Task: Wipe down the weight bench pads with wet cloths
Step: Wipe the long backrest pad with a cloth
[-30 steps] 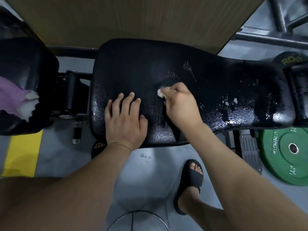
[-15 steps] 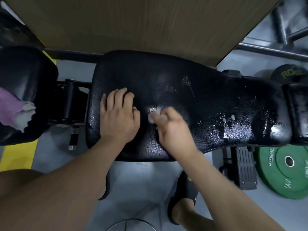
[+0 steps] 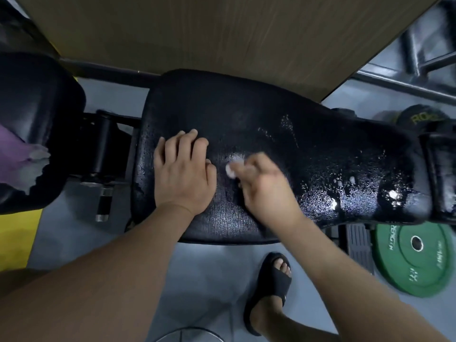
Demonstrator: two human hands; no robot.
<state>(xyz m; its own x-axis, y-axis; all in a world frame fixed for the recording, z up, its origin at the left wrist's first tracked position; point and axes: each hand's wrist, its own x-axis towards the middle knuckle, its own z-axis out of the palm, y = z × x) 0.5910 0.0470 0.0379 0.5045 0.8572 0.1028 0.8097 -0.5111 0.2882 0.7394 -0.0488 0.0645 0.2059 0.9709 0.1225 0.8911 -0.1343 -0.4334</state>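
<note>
**Small wet cloth held against the black bench pad**

The bench pad (image 3: 283,134) is laid with its long axis running left to right across the scene. Its broad, rounded end is turned to the left and its narrower end points right, where it meets another black pad (image 3: 441,169). The cover is black, vinyl-like and finely pebbled. Beads of water and a few white flecks are scattered over its right half, while a duller smeared patch is seen on the near edge between the two arms.

The left hand (image 3: 183,174) is laid flat on the left part of the pad, with its fingers (image 3: 185,144) straight, close together and pointed toward the far side. The right hand (image 3: 265,188) is placed just beside it, blurred. Its fingers are curled round a small white cloth (image 3: 232,169), which is bunched into a wad and pressed to the pad near the middle.

At the far left a second black pad (image 3: 37,107) is seen, with a purple cloth (image 3: 12,149) draped on it; whether the ragged white patch beside that cloth is fabric or padding cannot be told. A black hinge bracket (image 3: 103,144) is set between the two pads. A wood-grained panel (image 3: 222,33) is seen beyond the bench. On the grey floor (image 3: 209,272) a green weight plate (image 3: 417,257) lies flat at the right, and a black sandal (image 3: 271,285) is worn on the foot near it.
</note>
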